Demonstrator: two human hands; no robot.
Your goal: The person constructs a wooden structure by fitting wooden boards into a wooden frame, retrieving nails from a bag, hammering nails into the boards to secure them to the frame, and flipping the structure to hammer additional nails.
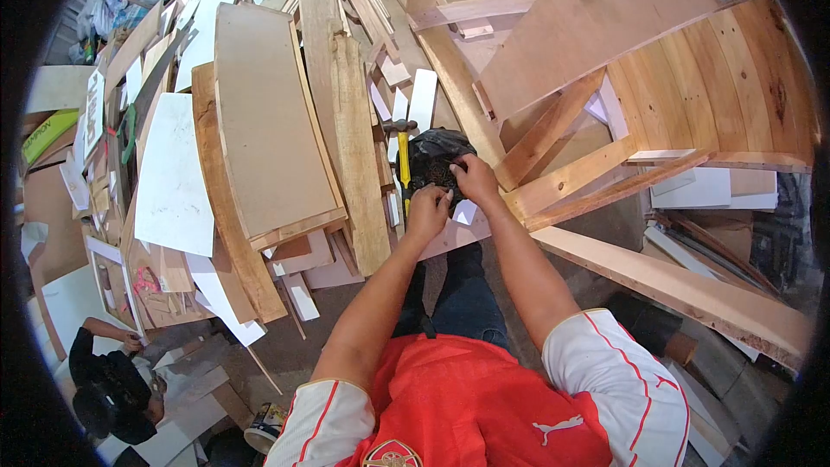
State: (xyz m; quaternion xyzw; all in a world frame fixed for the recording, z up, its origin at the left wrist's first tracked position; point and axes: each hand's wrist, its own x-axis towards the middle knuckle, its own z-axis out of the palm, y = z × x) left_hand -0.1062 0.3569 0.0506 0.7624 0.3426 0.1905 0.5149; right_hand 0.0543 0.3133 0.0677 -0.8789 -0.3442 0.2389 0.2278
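Among the scattered boards (pixel 361 151), my left grip (pixel 430 210) and right grip (pixel 475 180) curl at the black plastic bag (pixel 441 143) beside the yellow-handled hammer (pixel 404 160), whether closed I cannot tell; spreading its rim wide should help fingertips pick cleanly.

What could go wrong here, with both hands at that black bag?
The left hand and right hand are at the open black bag, so a tug might spill the small dark pieces in it. If those are sharp, though I can't tell, bare fingers could get pricked. The yellow-handled hammer lies right beside the bag and might get knocked.
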